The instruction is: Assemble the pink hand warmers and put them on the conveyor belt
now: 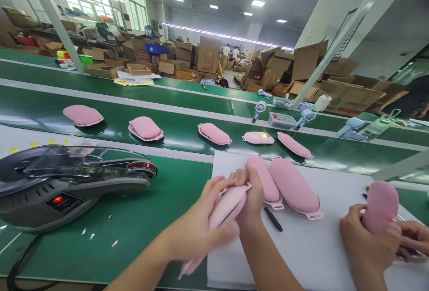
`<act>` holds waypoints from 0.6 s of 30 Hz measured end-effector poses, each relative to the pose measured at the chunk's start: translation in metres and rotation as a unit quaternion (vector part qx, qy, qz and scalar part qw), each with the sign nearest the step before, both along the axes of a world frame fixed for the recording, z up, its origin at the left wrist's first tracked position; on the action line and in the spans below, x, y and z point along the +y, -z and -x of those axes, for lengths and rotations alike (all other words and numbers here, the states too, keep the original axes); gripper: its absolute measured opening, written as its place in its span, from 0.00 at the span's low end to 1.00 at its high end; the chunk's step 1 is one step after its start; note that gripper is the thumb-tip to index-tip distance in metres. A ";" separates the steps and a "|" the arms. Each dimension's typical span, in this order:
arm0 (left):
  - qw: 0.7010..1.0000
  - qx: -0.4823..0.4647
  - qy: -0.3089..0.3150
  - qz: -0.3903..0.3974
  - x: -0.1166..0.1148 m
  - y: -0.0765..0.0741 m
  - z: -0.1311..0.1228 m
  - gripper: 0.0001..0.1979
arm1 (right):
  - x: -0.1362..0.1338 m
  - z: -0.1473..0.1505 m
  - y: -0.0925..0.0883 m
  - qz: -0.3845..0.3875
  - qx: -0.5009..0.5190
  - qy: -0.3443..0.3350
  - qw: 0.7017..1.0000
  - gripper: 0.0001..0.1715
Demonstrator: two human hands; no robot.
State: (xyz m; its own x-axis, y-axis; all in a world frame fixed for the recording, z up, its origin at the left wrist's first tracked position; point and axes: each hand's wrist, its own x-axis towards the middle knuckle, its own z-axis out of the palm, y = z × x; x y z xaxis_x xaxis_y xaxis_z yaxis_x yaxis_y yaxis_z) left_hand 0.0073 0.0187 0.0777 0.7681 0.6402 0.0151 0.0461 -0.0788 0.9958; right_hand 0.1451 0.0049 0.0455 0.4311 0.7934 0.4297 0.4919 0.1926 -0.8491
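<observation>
Gripping a pad [228, 207] low at six o'clock, our left hand [196, 230] closes around its lower half and our right hand [251, 195] pinches its top edge. At one o'clock a tray [282, 125] holds small bits we cannot make out. At four o'clock a co-worker's hands [368, 242] clasp another pad [380, 206]. Boxes [139, 69] at twelve o'clock stand open, contents hidden.

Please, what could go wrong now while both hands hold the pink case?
1. Two other pink cases lie just beside the right hand holding the pink case; a wrist turn might push them.
2. The black tool lies near that forearm and could be swept off the white sheet.
3. A co-worker's hand works close by; arms might bump.
</observation>
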 end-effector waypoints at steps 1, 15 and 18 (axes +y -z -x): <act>0.998 0.045 0.015 -0.042 0.001 0.002 0.005 0.36 | 0.001 -0.005 0.002 -0.001 -0.004 0.010 1.000 0.19; 0.890 0.202 -0.125 -0.389 0.006 0.040 0.017 0.16 | -0.060 -0.012 0.043 0.017 -0.256 -0.038 0.966 0.14; 0.870 0.164 -0.202 -0.419 0.005 0.056 0.014 0.13 | -0.050 0.003 0.049 -0.022 -0.286 0.005 0.958 0.14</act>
State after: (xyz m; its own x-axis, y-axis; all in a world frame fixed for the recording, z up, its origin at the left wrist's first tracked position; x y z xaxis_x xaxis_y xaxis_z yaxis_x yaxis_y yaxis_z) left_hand -0.0064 0.0234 0.0221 0.5345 0.7281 0.4292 0.5093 -0.6827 0.5239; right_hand 0.1423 -0.0452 -0.0040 0.1226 0.7662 0.6308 0.8763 0.2148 -0.4312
